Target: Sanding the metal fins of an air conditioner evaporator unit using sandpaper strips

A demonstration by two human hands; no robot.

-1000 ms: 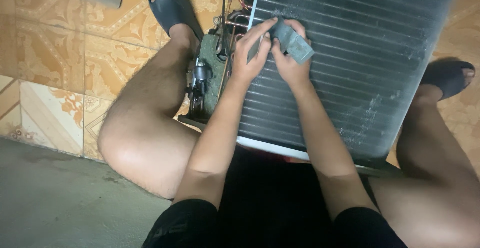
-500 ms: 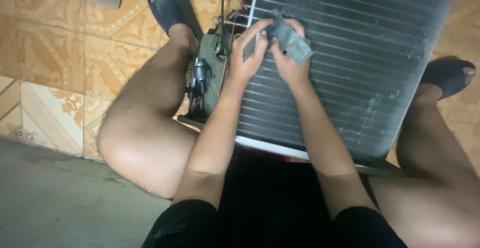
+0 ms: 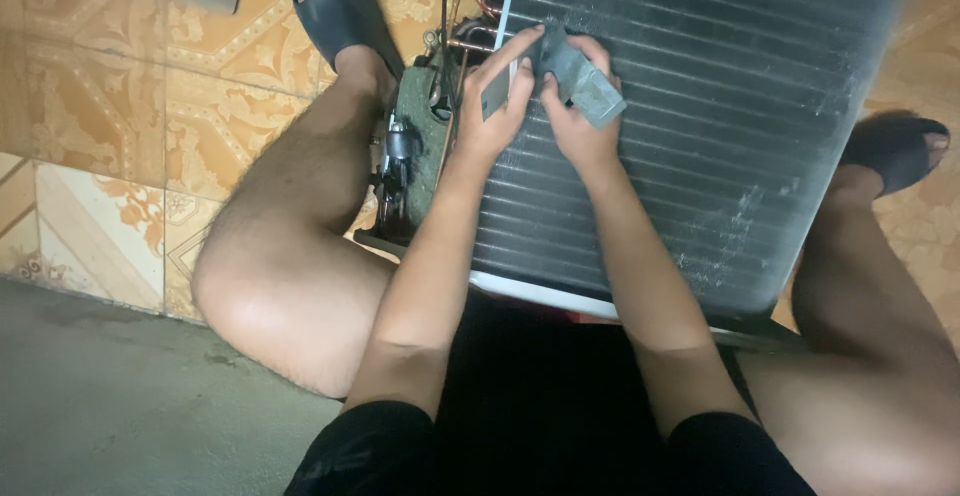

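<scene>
Patterned floor tiles (image 3: 120, 106) surround the finned coil (image 3: 700, 106), whose thin fins could bend if the left hand (image 3: 492, 106) and right hand (image 3: 575, 121), both gripping the grey block (image 3: 585, 86), press hard.

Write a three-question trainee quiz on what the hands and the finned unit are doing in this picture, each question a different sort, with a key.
1. True or false: the left hand and the right hand both grip the grey block.
2. The block is held over: A) the patterned floor tiles; B) the finned coil panel; C) the dark sandal.
3. Fill in: the copper tubes sit at the panel's ____ edge, as seen in the picture.

Key: 1 true; 2 B; 3 left.
</scene>
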